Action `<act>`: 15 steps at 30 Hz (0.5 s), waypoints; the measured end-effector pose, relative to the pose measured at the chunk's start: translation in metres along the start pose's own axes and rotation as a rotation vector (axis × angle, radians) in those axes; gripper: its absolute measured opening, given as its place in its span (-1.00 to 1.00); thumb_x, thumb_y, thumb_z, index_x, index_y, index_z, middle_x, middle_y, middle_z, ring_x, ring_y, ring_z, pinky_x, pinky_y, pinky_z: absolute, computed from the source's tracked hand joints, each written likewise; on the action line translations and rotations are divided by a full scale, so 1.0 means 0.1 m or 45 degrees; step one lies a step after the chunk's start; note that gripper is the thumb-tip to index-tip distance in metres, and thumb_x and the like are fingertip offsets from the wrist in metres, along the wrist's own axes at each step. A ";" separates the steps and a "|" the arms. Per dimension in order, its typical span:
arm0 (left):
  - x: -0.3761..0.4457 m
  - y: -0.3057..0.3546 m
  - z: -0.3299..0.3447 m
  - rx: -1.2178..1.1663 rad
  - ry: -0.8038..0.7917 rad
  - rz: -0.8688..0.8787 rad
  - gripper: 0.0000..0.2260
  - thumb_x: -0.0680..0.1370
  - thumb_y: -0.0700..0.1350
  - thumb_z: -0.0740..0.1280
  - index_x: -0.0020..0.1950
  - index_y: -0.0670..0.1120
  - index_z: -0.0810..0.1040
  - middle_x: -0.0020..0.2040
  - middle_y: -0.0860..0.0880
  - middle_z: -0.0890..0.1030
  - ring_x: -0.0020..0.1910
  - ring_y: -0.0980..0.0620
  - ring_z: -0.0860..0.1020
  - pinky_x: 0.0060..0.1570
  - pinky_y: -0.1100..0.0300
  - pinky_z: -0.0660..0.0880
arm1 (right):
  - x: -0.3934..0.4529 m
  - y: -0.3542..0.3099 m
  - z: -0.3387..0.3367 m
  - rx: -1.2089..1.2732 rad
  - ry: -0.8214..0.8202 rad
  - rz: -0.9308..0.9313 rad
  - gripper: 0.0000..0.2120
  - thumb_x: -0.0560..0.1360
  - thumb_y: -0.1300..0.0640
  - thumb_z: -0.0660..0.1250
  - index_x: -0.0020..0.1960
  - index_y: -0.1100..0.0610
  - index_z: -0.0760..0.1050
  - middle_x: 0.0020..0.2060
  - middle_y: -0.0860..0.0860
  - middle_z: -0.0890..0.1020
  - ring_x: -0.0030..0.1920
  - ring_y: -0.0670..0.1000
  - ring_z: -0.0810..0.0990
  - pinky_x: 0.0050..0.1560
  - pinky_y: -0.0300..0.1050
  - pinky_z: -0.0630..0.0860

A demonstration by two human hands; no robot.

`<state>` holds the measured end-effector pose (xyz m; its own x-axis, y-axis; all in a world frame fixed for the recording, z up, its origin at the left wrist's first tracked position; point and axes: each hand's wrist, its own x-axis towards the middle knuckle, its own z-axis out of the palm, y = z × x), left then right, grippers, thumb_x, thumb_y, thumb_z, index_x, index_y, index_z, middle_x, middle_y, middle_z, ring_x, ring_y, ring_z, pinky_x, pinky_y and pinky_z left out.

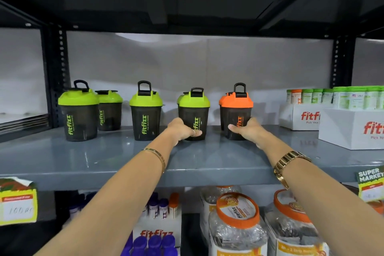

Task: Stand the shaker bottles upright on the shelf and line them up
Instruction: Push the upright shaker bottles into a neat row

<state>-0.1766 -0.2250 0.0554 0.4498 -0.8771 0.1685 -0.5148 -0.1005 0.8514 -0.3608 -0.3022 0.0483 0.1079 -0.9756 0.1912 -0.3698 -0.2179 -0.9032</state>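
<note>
Both bare arms reach forward and slightly inward over the front edge of a grey metal shelf (62,158). The left hand (182,129), with a ring on one finger and a thin bangle on the wrist, wraps around the lower body of a green-lidded shaker bottle (194,113); its grip is closed on the bottle, thumb across the front. The right hand (245,130), with a gold watch on the wrist, is likewise closed around the lower body of the orange-lidded shaker bottle (235,110), thumb pointing left across its front.

Both held bottles stand upright, long axis vertical, lids and carry loops on top, the printed logo running up the side that faces the camera. They sit near each other with a gap between, toward the middle-right of the shelf.

To the left, three more green-lidded shakers stand upright: one (145,111) near the held green one, one (78,112) at far left, and one (109,109) set further back beside it. Part of another green lid shows behind the held green bottle.

The shelf in front of the bottles is bare up to its edge. White cartons (351,129) holding small green-capped tubs (353,97) fill the right end.
</note>
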 end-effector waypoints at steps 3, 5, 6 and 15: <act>0.01 -0.02 0.00 0.035 -0.009 0.016 -0.49 0.39 -0.09 0.50 0.26 -0.20 0.42 0.28 -0.14 0.53 0.25 -0.12 0.48 0.14 0.14 0.41 | -0.03 0.01 -0.01 -0.031 -0.001 -0.006 -0.32 0.41 0.00 0.43 0.40 0.21 0.24 0.33 0.15 0.47 0.34 0.19 0.42 0.36 0.12 0.34; 0.01 -0.03 0.00 0.040 -0.005 0.032 -0.51 0.40 -0.09 0.48 0.26 -0.19 0.42 0.28 -0.14 0.53 0.24 -0.12 0.49 0.09 0.17 0.39 | -0.08 0.00 -0.02 -0.044 0.002 0.001 -0.31 0.43 0.00 0.42 0.41 0.23 0.21 0.35 0.16 0.44 0.36 0.19 0.39 0.37 0.11 0.33; 0.01 -0.05 0.00 0.037 -0.003 0.040 -0.51 0.41 -0.09 0.48 0.27 -0.19 0.42 0.29 -0.14 0.52 0.24 -0.11 0.48 0.08 0.18 0.38 | -0.11 -0.01 -0.02 -0.053 0.005 0.001 -0.32 0.44 0.01 0.41 0.42 0.23 0.19 0.36 0.16 0.43 0.37 0.19 0.38 0.37 0.10 0.33; -0.07 -0.10 0.00 0.078 -0.013 0.091 -0.45 0.43 -0.03 0.45 0.34 -0.17 0.39 0.34 -0.15 0.49 0.32 -0.14 0.43 0.30 0.08 0.36 | -0.29 -0.03 -0.04 -0.127 0.053 -0.017 -0.36 0.50 0.03 0.35 0.41 0.26 0.14 0.37 0.21 0.39 0.38 0.21 0.36 0.35 0.08 0.32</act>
<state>-0.1749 -0.2179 0.0454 0.4032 -0.8876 0.2228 -0.5890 -0.0654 0.8055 -0.3667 -0.2732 0.0473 0.0757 -0.9724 0.2206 -0.4590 -0.2304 -0.8581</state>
